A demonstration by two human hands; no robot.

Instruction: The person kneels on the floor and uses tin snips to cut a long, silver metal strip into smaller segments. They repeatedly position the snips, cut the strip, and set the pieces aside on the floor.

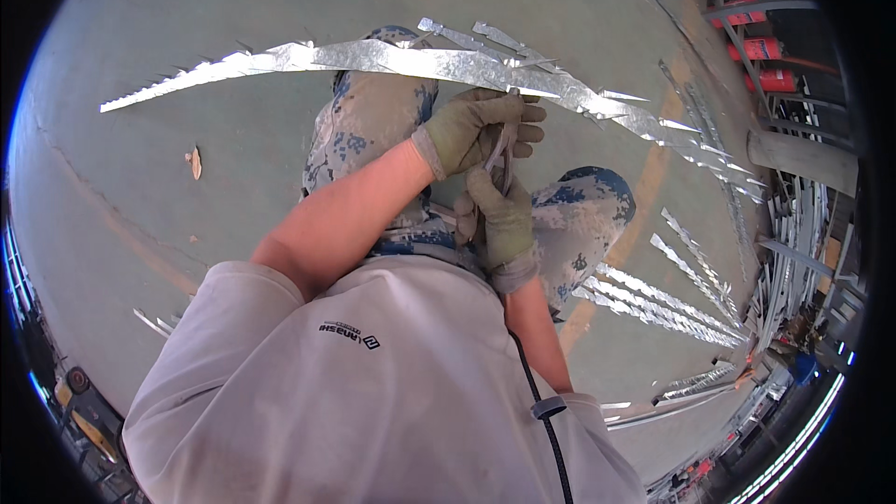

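Note:
A long, bent silvery sheet-metal strip (392,58) with jagged points along it stretches in front of me, over one knee and away to the right. Just below its middle, my gloved left hand (474,129) has its fingers curled near the strip's edge. Closer to my body, my gloved right hand (506,219) is closed round a grey plier-like hand tool (505,151). That tool's upper part runs up into the left hand, whose fingers bend around it. Its working end is hidden, so I cannot tell whether it touches the strip.
Several jagged metal strips (653,303) lie on the floor at right, beside a stack of long metal pieces (789,252). Red cylinders (754,49) stand by a rack at the far right. A dry leaf (195,162) lies at left. My camouflage-clad knees (359,121) are bent beneath the work.

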